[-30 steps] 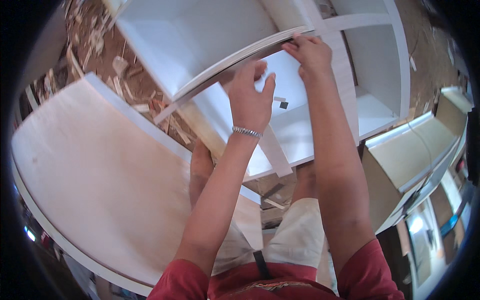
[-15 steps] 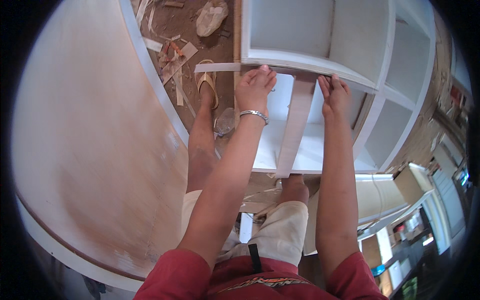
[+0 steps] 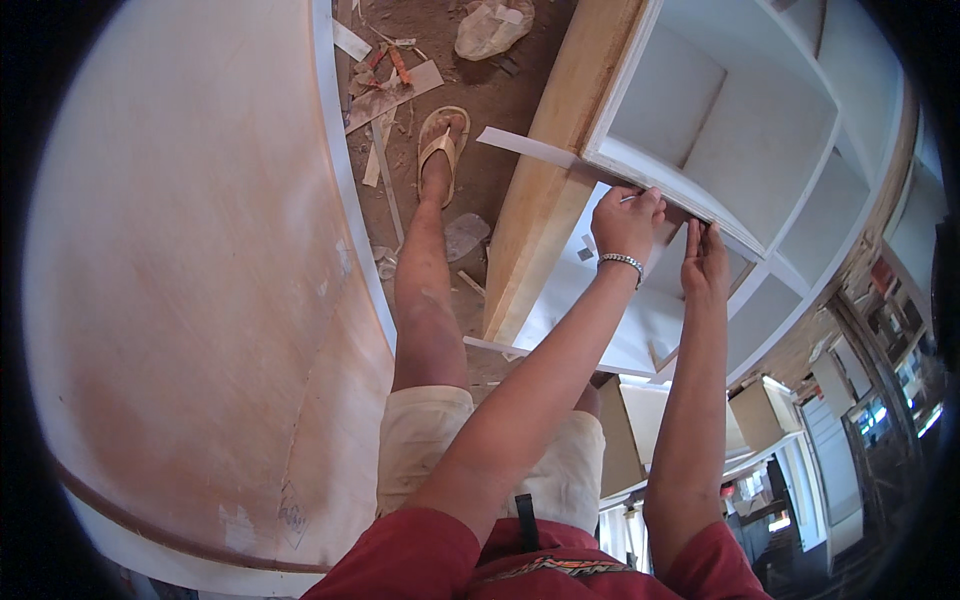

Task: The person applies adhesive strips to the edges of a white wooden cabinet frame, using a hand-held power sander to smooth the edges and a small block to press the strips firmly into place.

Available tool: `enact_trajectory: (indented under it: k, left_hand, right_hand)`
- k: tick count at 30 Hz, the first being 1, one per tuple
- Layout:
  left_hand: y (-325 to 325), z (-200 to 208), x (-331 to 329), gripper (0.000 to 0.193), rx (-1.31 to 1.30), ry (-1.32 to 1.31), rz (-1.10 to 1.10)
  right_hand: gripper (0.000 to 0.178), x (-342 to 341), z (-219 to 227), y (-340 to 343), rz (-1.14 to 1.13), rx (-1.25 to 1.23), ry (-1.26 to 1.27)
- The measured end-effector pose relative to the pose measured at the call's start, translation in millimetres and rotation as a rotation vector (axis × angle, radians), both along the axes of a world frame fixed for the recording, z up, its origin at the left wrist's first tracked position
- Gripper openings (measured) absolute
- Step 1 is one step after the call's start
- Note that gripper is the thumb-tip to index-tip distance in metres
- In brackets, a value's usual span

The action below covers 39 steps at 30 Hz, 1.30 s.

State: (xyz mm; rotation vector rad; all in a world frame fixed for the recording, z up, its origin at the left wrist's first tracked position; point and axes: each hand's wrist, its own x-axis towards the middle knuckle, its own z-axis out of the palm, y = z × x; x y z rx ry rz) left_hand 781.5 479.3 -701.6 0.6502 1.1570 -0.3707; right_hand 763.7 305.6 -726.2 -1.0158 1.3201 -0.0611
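Observation:
A long, pale, thin edging strip (image 3: 530, 147) runs along the front edge of a shelf in a white cabinet (image 3: 795, 225), its free end sticking out to the left. My left hand (image 3: 628, 225), with a metal bracelet on its wrist, has its fingers closed on the strip at the shelf edge. Something small and light shows at those fingers, too small to name. Right of it, my right hand (image 3: 706, 262) pinches at the same edge, fingertips drawn together. Between the hands, part of the strip is hidden.
A large pale wooden panel (image 3: 200, 300) fills the left side. Wood offcuts (image 3: 395, 97) and a plastic bag (image 3: 493, 28) lie on the dirt floor near my sandalled foot (image 3: 441, 150). The cabinet's bare wooden side (image 3: 545, 210) faces me. More cabinet parts (image 3: 765, 410) stand at the right.
Both hands have moved right and lower in the view, staying at the shelf edge. The view has shifted, showing more of the cabinet's wooden side. The strip's hanging length no longer shows clearly.

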Motion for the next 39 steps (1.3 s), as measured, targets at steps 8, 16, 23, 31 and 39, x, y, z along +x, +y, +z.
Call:
enact_trajectory:
  k: [8, 16, 23, 31, 39]
  left_hand:
    - [0.0, -6.5, 2.6, 0.015, 0.129, -0.015, -0.118]
    - [-4.2, -0.8, 4.7, 0.019, 0.083, 0.024, -0.086]
    - [-17.2, -1.0, 6.2, 0.029, -0.052, 0.110, 0.118]
    - [-16.2, -5.5, -4.5, 0.032, -0.261, 0.058, 0.333]
    - [49.2, 1.6, -13.0, 0.035, 0.964, -0.698, -1.222]
  right_hand:
    - [0.034, 10.3, 12.8, 24.2, -0.080, 0.051, 0.018]
    - [0.025, 11.2, 11.4, 49.9, -0.012, 0.038, 0.014]
    - [0.024, 6.7, 4.1, 40.7, -0.106, 0.074, -0.006]
    - [0.033, -3.3, 8.6, 34.6, -0.132, 0.239, -0.102]
    - [0.026, -10.1, 46.0, 57.2, 0.982, -0.952, -0.062]
